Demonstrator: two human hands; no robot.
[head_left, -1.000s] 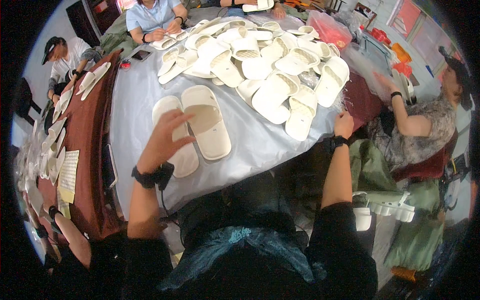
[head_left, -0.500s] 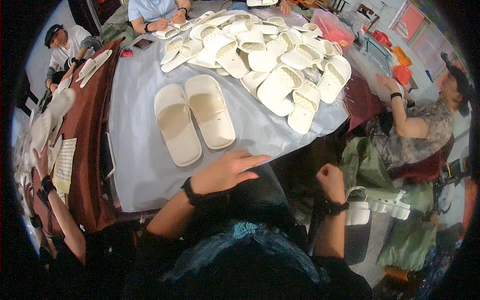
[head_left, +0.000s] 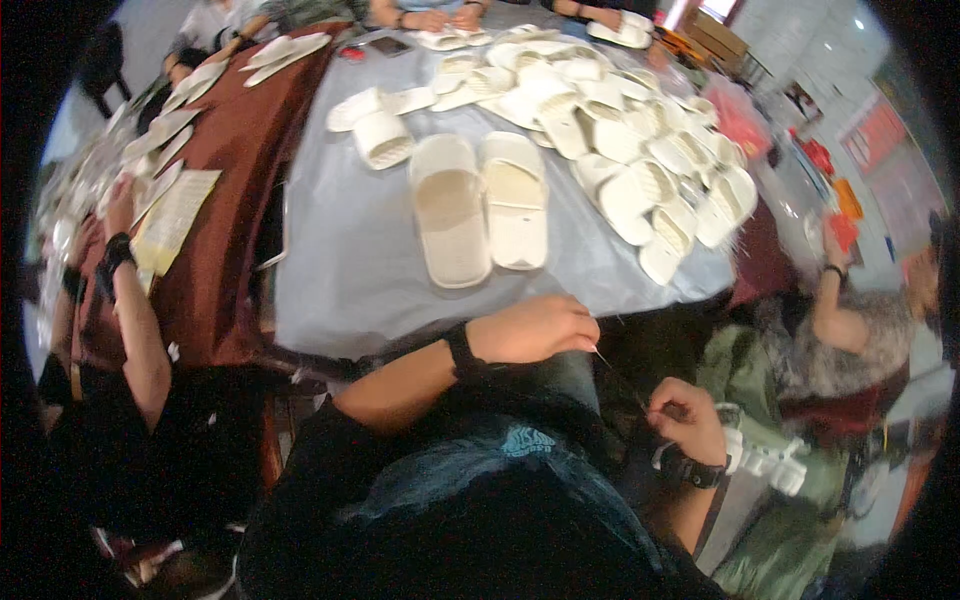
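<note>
My left hand (head_left: 535,327) is closed, thumb and fingertips pinched together just off the near table edge. A thin thread (head_left: 622,376) runs from its fingertips down toward my right hand (head_left: 690,418). That hand is also closed, its fingers curled at the thread's lower end. Beyond my left hand a pair of cream slippers lies side by side, soles down: the left slipper (head_left: 455,245) and the right slipper (head_left: 517,238). Neither hand touches them.
A heap of cream slippers (head_left: 625,135) covers the back right of the grey-sheeted table (head_left: 340,250). Loose slippers (head_left: 385,140) lie behind the pair. A brown table (head_left: 215,285) with a paper sheet (head_left: 175,220) stands left. Co-workers sit around. A white object (head_left: 775,468) lies right.
My view has turned. My left hand went from extended fingers to a pinch, and a thread now shows between my hands. Loose slippers have appeared behind and left of the pair.
</note>
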